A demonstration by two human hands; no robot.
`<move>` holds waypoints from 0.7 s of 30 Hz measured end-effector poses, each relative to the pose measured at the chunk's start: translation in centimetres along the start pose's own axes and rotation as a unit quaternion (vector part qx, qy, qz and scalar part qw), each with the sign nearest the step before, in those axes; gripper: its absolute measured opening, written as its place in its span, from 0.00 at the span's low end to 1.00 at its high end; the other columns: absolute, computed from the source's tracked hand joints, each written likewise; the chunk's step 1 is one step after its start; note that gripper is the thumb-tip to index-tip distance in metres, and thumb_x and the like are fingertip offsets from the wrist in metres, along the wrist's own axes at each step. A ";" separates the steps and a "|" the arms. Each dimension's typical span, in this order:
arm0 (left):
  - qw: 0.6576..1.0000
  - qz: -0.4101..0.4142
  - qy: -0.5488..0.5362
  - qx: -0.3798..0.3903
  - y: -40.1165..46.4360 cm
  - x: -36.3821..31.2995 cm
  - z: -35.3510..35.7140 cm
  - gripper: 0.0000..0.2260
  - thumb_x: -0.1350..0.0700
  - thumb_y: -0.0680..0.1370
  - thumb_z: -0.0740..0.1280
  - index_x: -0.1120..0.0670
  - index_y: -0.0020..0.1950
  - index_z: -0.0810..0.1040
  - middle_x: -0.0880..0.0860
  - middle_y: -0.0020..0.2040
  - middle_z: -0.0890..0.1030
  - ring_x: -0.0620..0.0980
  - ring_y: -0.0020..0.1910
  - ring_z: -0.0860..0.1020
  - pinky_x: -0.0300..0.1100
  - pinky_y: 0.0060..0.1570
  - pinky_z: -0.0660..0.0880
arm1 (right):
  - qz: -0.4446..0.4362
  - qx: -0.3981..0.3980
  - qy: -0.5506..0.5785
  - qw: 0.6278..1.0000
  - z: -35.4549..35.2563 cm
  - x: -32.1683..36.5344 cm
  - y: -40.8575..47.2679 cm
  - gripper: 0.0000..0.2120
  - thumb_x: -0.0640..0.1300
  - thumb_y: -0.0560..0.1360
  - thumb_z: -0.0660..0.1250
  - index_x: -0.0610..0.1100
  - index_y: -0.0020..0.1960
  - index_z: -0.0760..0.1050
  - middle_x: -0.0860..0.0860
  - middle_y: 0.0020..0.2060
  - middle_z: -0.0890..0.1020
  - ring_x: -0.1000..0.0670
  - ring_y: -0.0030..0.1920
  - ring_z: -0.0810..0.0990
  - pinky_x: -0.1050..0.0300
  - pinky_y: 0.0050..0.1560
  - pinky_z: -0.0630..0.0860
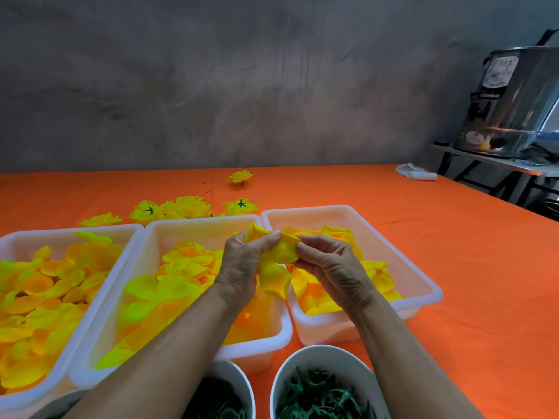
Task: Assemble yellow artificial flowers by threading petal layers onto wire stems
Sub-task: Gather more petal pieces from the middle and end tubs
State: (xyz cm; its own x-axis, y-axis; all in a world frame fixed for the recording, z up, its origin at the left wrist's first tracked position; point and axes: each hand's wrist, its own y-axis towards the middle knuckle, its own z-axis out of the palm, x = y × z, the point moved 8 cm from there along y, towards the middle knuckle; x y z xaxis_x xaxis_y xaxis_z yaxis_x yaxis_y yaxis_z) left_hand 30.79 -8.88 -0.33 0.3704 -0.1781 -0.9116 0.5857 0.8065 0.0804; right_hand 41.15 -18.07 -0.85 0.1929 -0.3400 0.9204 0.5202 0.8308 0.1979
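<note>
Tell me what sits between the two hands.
In the head view, a bunch of yellow petal layers fills the gap, pinched by the left hand and the right hand over the white tubs.

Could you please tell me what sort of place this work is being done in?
Probably a small home or workshop craft table: an orange cloth under white tubs of yellow petals, finished flowers piled behind them, a bare grey wall, and a steel urn nearby.

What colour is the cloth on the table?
The tablecloth is bright orange, plain with no pattern. The head view shows it best.
</note>
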 end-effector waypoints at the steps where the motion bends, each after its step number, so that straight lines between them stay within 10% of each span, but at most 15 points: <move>1: 1.000 -0.016 -0.016 0.006 0.0 0.2 0.1 0.07 0.66 0.72 0.69 0.59 0.36 0.75 0.51 0.26 0.78 0.48 0.24 0.77 0.36 0.25 0.74 | 0.002 0.003 0.004 1.000 0.1 0.0 0.0 0.09 0.38 0.65 0.71 0.38 0.45 0.82 0.43 0.40 0.85 0.48 0.42 0.84 0.57 0.42 0.80; 15: 0.997 0.043 0.050 -0.040 0.4 0.1 -0.8 0.06 0.60 0.73 0.71 0.57 0.49 0.78 0.53 0.39 0.78 0.50 0.40 0.75 0.44 0.39 0.73 | 0.041 -0.118 -0.032 0.992 -2.0 -0.3 0.0 0.04 0.37 0.73 0.68 0.45 0.42 0.76 0.50 0.30 0.82 0.53 0.29 0.81 0.64 0.29 0.76; 21: 0.994 0.073 0.064 -0.041 0.4 -0.2 -1.0 0.05 0.65 0.73 0.71 0.55 0.42 0.78 0.49 0.34 0.80 0.41 0.32 0.77 0.35 0.35 0.75 | 0.063 -0.043 -0.093 0.993 -0.9 -0.7 0.0 0.07 0.34 0.71 0.68 0.45 0.43 0.78 0.52 0.33 0.82 0.55 0.32 0.79 0.63 0.33 0.73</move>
State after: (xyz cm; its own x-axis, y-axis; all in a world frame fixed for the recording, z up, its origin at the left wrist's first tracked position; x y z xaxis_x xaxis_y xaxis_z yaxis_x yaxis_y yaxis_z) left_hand 30.23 -7.93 -0.51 0.3489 0.0125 -0.9371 0.4693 0.8631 0.1863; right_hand 41.75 -18.19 -1.82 0.1088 -0.1415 0.9839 0.5718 0.8186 0.0545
